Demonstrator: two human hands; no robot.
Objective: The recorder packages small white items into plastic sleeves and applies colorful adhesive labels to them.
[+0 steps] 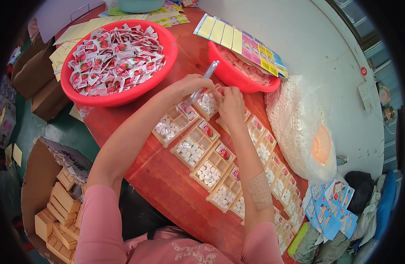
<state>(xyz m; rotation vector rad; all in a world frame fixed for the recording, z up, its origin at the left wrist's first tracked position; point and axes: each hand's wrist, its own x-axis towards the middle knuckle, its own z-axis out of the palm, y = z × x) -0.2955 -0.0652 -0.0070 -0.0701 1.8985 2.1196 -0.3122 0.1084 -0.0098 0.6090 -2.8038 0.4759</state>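
Observation:
My left hand [191, 86] is closed around a clear, shiny, strip-shaped thing [207, 75] that slants upward from its fingers; its kind is unclear. Close beside it, my right hand [232, 105] has its fingers pinched on a small strawberry-printed sachet [219, 90], partly covered by the fingertips. Both hands are over the far end of rows of beige compartment trays [199, 135]. White tablet-like pieces [190, 151] fill one part of each nearer tray, and strawberry sachets [206, 129] lie in smaller compartments. My right forearm crosses above the rows and hides some trays.
A red basin [121, 100] heaped with sachets stands at left. Printed card sheets [237, 42] lie over a second red basin [214, 57] holding pink pieces. A plastic bag of white pieces [292, 119] leans by the wall. Below left, a cardboard box [33, 176] holds beige trays.

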